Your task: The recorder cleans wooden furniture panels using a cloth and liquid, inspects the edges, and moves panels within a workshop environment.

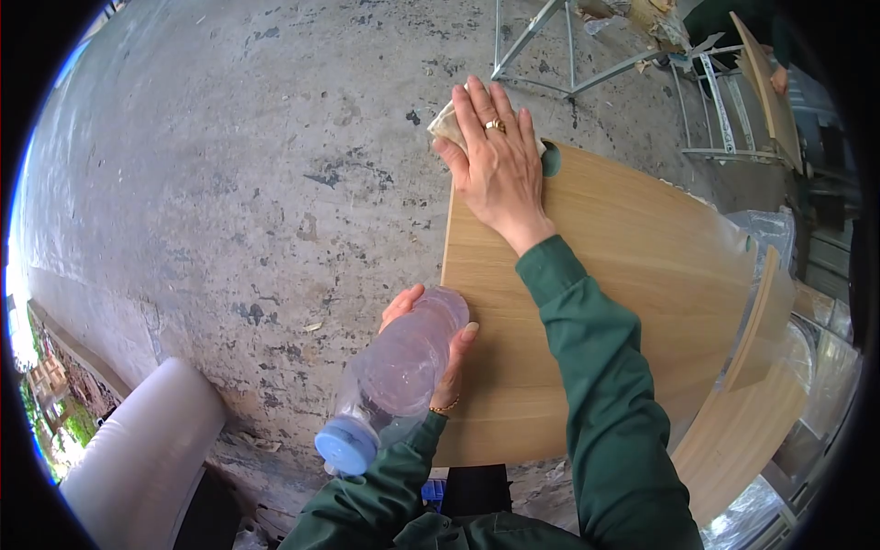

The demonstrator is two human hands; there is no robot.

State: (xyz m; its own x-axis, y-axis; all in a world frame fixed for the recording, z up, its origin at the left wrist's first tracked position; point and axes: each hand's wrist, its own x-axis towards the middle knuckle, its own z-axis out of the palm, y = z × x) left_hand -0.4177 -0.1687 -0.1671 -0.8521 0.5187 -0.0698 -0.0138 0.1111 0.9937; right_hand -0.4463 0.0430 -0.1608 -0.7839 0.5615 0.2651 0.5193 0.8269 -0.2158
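My left hand [449, 367] is wrapped round a clear plastic bottle [394, 362]. The bottle is tilted, its blue cap [346, 445] toward me and its base by the left edge of a wood-grain panel [623, 247]. Clear liquid or moisture shows inside. At the panel's far left corner, my right hand [500, 165] holds a folded off-white cloth [445, 122] beneath its long, nearly straight fingers. Part of the cloth sticks out past the thumb and index finger; the rest is hidden under the palm. A dark green round spot [551, 158] shows on the panel beside this hand.
Worn grey concrete floor [229, 183] spreads to the left. A metal frame [573, 87] stands beyond the panel. A person's hand [779, 81] is at another board, far right. More boards [747, 431] and plastic wrap lie right. A large pale roll [151, 449] is lower left.
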